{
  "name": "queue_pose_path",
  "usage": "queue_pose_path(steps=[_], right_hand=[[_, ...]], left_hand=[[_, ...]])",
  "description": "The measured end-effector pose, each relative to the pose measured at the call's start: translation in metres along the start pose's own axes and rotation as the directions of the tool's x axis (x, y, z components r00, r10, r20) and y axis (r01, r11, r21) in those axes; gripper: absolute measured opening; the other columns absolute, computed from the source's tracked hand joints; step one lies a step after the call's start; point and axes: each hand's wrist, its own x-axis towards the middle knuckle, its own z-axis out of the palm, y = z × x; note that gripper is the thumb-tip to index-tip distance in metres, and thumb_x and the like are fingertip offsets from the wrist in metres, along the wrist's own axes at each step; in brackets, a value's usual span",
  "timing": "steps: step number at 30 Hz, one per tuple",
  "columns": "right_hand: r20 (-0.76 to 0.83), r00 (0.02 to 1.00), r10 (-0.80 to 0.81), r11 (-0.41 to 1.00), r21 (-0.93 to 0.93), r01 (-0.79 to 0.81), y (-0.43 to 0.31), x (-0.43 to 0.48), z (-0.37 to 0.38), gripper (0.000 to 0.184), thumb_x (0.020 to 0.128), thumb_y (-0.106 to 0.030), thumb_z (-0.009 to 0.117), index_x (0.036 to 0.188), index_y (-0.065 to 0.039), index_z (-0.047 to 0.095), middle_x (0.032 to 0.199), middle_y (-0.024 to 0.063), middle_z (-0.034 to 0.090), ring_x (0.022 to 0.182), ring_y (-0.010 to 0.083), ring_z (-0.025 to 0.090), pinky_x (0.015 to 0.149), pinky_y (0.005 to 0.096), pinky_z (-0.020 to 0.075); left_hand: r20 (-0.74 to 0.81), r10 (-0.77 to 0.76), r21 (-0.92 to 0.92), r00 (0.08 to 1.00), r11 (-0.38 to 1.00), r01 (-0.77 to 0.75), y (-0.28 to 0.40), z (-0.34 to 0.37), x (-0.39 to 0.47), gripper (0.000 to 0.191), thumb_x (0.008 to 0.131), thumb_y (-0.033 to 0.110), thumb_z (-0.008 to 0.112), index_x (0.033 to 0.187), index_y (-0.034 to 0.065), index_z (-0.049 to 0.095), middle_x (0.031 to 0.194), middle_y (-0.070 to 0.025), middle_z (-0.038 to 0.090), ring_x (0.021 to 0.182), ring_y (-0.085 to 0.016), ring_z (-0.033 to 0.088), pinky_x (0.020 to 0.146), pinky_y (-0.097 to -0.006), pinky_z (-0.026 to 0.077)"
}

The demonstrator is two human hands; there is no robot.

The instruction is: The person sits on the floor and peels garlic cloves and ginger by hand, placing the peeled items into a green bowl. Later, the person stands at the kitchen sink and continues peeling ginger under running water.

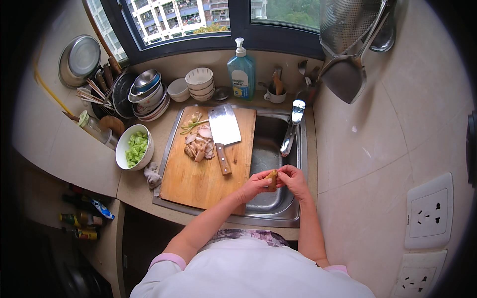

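Observation:
My left hand point(256, 185) is closed around a brown, knobbly piece that looks like ginger root point(272, 180), over the right basin of a steel sink point(266, 156). The fingers of my right hand point(292, 178) pinch at the piece's right side; whether they hold a bit of it cannot be told. To the left, a wooden cutting board point(186, 186) lies across the sink. On it rest a cleaver point(224, 124) with a wooden handle, a heap of sliced meat point(199, 146), and spring onion with peeled cloves point(193, 122).
A bowl of chopped green vegetable point(135, 149) and a grey cloth point(152, 176) stand left of the board. Behind are stacked bowls point(200, 82), a blue soap bottle point(241, 76) and a cup of utensils point(275, 96). The faucet point(292, 128) rises at the sink's right; a wok spatula point(344, 78) hangs above.

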Motion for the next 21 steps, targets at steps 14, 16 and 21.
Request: queue_pose_path(steps=[14,16,21], right_hand=[[0.015,0.98,0.198,0.973,0.118,-0.199,-0.016,-0.003,0.008,0.006,0.081,-0.009,0.057,0.083,-0.003,0.056,0.074,0.0051,0.06,0.06,0.0094,0.059,0.054,0.021,0.0524],[0.002,0.976,0.216,0.972,0.095,-0.216,-0.023,-0.005,0.011,0.005,0.081,-0.007,0.056,0.082,-0.003,0.056,0.074,0.0052,0.059,0.059,0.0096,0.059,0.054,0.0209,0.0526],[0.002,0.973,0.233,0.972,0.038,-0.233,-0.014,-0.001,0.008,0.006,0.082,-0.009,0.057,0.082,-0.003,0.056,0.074,0.0057,0.059,0.056,0.0102,0.059,0.052,0.0216,0.0525]], left_hand=[[0.004,0.089,0.184,0.996,0.979,-0.088,0.001,0.003,-0.001,0.053,0.088,0.013,0.057,0.135,0.0043,0.036,0.119,-0.0026,0.053,0.105,-0.008,0.051,0.092,-0.0225,0.04],[0.006,0.107,0.236,0.994,0.966,-0.105,0.0,0.002,-0.001,0.053,0.088,0.013,0.056,0.136,0.0043,0.035,0.12,-0.0028,0.053,0.106,-0.007,0.05,0.092,-0.0229,0.04],[0.025,0.123,0.28,0.992,0.952,-0.125,-0.007,-0.002,0.002,0.052,0.089,0.011,0.054,0.136,0.005,0.034,0.123,-0.003,0.051,0.108,-0.008,0.049,0.093,-0.0231,0.04]])
